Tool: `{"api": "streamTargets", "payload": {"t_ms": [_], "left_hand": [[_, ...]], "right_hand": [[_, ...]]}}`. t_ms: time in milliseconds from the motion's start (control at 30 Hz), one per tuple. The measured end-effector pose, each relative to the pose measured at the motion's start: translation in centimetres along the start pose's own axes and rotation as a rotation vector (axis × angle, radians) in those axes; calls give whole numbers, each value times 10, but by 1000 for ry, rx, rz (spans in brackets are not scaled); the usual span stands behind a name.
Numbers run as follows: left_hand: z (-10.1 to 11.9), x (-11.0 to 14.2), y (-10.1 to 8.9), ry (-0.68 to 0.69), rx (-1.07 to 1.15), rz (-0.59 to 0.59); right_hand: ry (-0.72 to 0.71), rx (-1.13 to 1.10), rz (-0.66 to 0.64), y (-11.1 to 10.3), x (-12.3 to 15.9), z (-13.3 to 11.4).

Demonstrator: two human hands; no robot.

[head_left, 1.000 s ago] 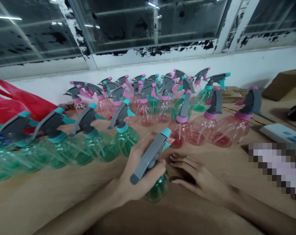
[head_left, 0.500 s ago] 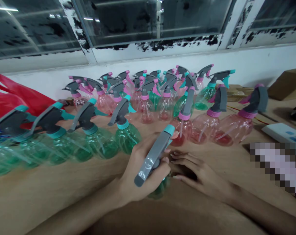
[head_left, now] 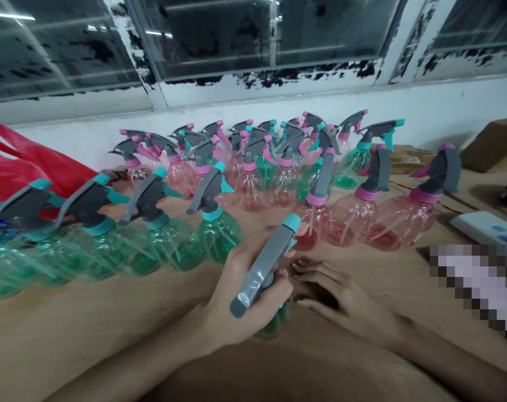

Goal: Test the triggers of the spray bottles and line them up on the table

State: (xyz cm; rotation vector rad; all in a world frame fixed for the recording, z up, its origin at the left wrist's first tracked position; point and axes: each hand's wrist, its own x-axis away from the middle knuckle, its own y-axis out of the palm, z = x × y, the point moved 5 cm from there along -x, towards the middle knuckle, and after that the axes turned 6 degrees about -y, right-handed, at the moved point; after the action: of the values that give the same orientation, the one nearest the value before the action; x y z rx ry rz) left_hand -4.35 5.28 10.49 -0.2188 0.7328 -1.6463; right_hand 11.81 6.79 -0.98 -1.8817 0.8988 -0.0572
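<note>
The left hand [head_left: 228,287] is wrapped around the neck of a green spray bottle [head_left: 274,328], low over the near part of the desk [head_left: 90,324]. The right hand [head_left: 341,296] lies just beside it, fingers loosely spread, apparently gripping nothing. A snug neck grip, clear of the trigger, should steady it best. Its teal nozzle [head_left: 292,223] points away from the person and rightward; the bottle's long axis looks near upright. Beyond stand other green bottles [head_left: 220,237] and pink bottles [head_left: 312,230].

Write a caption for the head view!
Left hand holding a clear green plastic spray bottle, open right hand beside it, near clear pink and green plastic spray bottles.
</note>
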Motion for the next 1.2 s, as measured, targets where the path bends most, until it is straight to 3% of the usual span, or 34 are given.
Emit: {"api": "streamTargets", "payload": {"t_ms": [233, 567, 1200], "left_hand": [[4, 0, -1, 54, 55, 34], [5, -2, -1, 149, 152, -9], [6, -1, -2, 154, 97, 26]], "right_hand": [[-4, 7, 1, -1, -1, -1], [-14, 21, 1, -1, -1, -1], [9, -14, -11, -1, -1, -1]]}}
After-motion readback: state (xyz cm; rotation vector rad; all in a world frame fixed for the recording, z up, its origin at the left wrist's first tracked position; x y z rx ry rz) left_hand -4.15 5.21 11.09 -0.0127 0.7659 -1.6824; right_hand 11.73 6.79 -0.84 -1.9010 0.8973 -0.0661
